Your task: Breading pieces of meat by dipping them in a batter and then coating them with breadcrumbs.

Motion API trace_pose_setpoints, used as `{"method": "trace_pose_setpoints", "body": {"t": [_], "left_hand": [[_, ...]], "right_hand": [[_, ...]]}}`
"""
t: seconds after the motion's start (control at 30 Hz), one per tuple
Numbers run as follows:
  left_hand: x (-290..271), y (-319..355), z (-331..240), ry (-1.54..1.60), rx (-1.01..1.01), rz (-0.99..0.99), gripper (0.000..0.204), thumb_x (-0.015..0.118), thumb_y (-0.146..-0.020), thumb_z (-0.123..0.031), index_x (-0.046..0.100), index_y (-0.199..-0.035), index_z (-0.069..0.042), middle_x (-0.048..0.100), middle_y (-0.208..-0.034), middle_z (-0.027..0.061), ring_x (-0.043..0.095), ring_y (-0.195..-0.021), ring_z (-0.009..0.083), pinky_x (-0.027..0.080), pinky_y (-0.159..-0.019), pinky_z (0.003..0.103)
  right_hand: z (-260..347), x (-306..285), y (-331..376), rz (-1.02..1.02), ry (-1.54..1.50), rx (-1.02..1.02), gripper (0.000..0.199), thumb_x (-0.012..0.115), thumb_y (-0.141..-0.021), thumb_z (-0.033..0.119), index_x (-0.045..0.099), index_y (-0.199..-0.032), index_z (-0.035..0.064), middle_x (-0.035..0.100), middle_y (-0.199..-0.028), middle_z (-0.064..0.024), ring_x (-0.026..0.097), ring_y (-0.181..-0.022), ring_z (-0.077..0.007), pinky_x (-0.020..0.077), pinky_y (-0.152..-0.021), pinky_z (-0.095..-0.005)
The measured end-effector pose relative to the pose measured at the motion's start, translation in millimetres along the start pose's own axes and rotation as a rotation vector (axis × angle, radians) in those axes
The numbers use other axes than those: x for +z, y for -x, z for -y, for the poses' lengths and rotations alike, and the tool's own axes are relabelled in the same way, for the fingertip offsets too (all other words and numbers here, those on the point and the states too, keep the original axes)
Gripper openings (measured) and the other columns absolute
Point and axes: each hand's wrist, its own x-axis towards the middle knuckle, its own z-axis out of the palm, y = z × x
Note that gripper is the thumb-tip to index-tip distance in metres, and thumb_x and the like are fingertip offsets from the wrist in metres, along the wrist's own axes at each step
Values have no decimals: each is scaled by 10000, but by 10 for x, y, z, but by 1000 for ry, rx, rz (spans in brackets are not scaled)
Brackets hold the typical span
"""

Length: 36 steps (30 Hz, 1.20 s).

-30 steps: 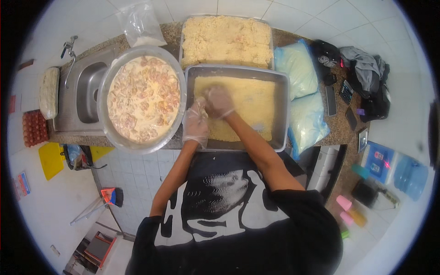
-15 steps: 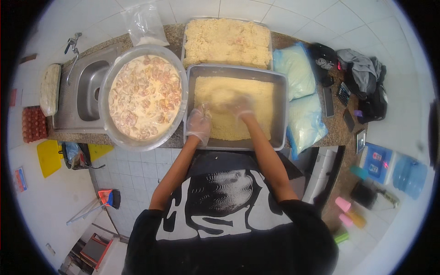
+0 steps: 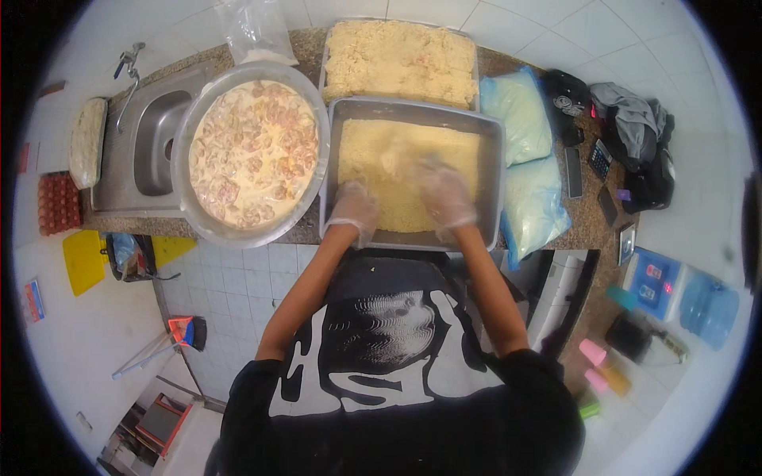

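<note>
Yellow crumbs, spread in grey tray; left hand and blurred right hand, both gloved, set over them, grip cannot be told; spillage over the rim could be caused by brisk sweeping.

The camera in front of me sits up on the head, tipped steeply down over the shirt, near the tub, its round view stretching left past the sink.

A grey rectangular tub rests flat on the speckled tabletop, its bottom spread with fine yellow crumbs.
</note>
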Motion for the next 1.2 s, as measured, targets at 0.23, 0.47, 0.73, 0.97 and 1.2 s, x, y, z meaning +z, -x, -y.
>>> {"method": "trace_pose_setpoints", "body": {"t": [0.23,0.47,0.73,0.97,1.2], "left_hand": [[396,26,-308,-294,-130,541,360,552,-761,-83,559,-1099,38,614,-1040,261,605,-964,383,474,-875,419],[-280,-3,-336,-82,-88,36,391,494,-735,-37,554,-1121,-14,594,-1008,274,560,-980,425,450,-863,458],[-311,227,-75,132,62,-91,532,449,-679,28,517,-1205,-20,573,-1017,301,529,-978,467,422,-863,483],[-226,222,64,120,101,-180,525,446,-702,7,533,-1214,-65,614,-1041,233,571,-982,419,459,-843,429],[-274,168,-22,174,71,-135,484,419,-716,8,551,-1177,-60,617,-1066,218,572,-1017,402,454,-884,422]], "right_hand": [[-32,856,585,750,-80,415,305,483,-864,256,657,-964,26,631,-1009,-221,599,-934,-375,459,-833,-453],[-374,719,-536,83,-345,262,374,416,-909,337,640,-956,41,635,-930,-233,603,-907,-376,468,-808,-460],[-293,799,-799,651,0,276,331,421,-921,396,655,-908,163,661,-914,-107,615,-873,-249,454,-863,-448],[-281,1123,-605,456,271,-100,398,446,-894,338,511,-1258,191,601,-1056,-79,538,-1038,-253,376,-924,-464],[-332,1295,-628,308,-162,-76,445,477,-893,328,474,-1299,146,603,-1077,-137,559,-1011,-294,386,-926,-472]]}}
